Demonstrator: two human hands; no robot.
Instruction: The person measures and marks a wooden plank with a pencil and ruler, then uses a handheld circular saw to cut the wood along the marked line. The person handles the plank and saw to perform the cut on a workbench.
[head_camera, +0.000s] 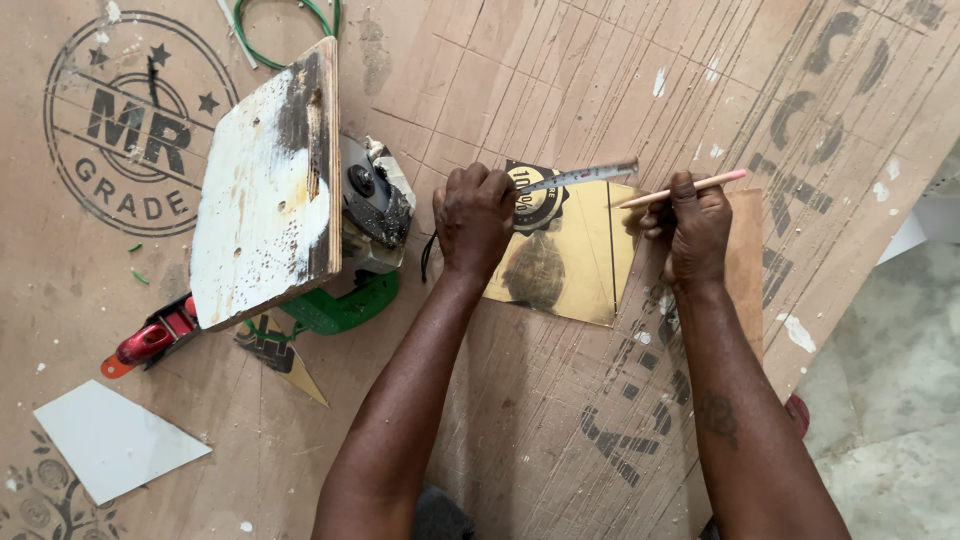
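Note:
My left hand (474, 218) is closed around a tape measure case, and its steel blade (580, 177) runs out to the right over a shiny gold laminate piece (577, 262) lying on the plywood board. My right hand (693, 230) grips a pale pencil (684, 188) with its tip near the gold piece's top right edge, just below the blade's end. A thin brown strip (746, 262) lies under my right hand, beside the gold piece.
An upturned circular saw (372, 210) with a paint-stained wooden base plate (268, 190), green guard and red handle (148, 342) sits left of my hand. A white triangular offcut (112, 440) lies lower left. A green cable (282, 40) loops at top. The board's edge and grey floor (890, 380) are right.

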